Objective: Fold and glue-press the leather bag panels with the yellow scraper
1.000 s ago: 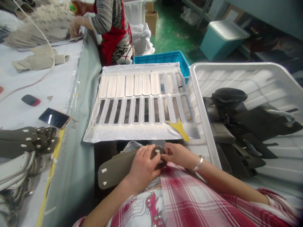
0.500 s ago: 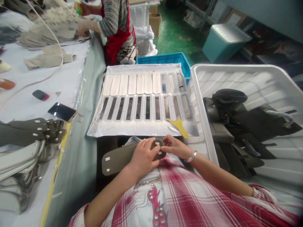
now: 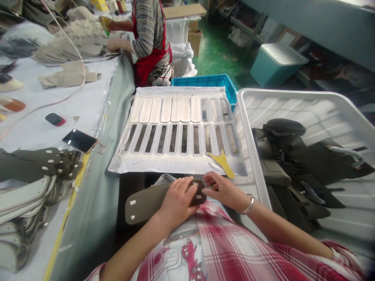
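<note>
My left hand (image 3: 179, 197) lies over a long, dark olive bag panel (image 3: 143, 203) with rounded ends, its fingers holding it at my lap. Small white tabs show at both ends of the panel; the part beneath my palm is hidden. Just off the panel's right end is my right hand (image 3: 228, 192), fingers bent and thumb apart from them, with nothing visible between. In front of both hands stands a white slotted rack (image 3: 175, 166), where several pale strips (image 3: 176, 109) lie along the far row. A yellow piece (image 3: 222, 162) rests on its near right corner.
To the right, a large white bin (image 3: 249, 128) holds dark bags (image 3: 281, 156). The table (image 3: 88, 117) at left carries a phone (image 3: 80, 140) and stacked panels (image 3: 32, 162). Behind the rack are a blue crate (image 3: 202, 80) and a co-worker in a red apron (image 3: 150, 60).
My right hand has drawn back slightly to the right, off the panel's end, and its thumb and fingers have parted. My left hand keeps its hold. The whole view has shifted a little.
</note>
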Motion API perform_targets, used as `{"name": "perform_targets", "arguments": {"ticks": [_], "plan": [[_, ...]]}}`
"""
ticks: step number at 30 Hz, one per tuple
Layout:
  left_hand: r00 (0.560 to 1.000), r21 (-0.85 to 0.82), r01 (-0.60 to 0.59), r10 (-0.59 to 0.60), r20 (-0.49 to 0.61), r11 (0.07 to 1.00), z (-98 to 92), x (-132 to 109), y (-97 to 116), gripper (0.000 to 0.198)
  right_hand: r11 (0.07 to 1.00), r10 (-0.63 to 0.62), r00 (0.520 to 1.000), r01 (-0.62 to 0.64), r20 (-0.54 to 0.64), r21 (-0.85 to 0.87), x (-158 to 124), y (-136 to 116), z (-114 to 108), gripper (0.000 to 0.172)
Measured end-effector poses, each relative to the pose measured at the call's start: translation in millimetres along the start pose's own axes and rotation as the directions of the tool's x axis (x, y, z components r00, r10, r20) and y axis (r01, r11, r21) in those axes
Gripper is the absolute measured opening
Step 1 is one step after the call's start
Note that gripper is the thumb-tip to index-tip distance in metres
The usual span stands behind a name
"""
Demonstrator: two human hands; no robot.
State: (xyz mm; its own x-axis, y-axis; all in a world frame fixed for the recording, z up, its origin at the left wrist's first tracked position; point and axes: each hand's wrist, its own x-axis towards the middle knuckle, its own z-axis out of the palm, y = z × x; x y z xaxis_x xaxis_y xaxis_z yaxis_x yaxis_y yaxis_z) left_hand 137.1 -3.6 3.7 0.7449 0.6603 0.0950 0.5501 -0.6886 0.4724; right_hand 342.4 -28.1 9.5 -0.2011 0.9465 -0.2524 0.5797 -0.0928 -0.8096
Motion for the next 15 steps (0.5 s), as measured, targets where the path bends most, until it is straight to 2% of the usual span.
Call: {"name": "perform_targets", "arguments": {"ticks": [1,4,9,15], "plan": [[1.0,-0.006,0.006,-0.006,0.002,1.0,-0.1,0,1,0.05,0.996,0.081,0.996,-0.082,-0.035,-0.018,-1,-1,3,0.022],[0.999,-0.016,0.036,-0.036,-0.005,0.999,0.5,1,2,0.048,0.975,0.197,0.979,-0.201,-0.047,-0.099,-4,-7,10,0.027],[0.998,-0.037,0.066,-0.065,0.015,0.997,1.0,4,2,0.043,0.959,0.273,0.961,-0.275,-0.039,-0.063,0,-9,16,0.032],[0.998,-0.041,0.053,-0.052,0.024,0.998,0.7,5,2,0.04,0.957,0.284,0.958,-0.286,-0.051,-0.046,6,-10,19,0.027]]}}
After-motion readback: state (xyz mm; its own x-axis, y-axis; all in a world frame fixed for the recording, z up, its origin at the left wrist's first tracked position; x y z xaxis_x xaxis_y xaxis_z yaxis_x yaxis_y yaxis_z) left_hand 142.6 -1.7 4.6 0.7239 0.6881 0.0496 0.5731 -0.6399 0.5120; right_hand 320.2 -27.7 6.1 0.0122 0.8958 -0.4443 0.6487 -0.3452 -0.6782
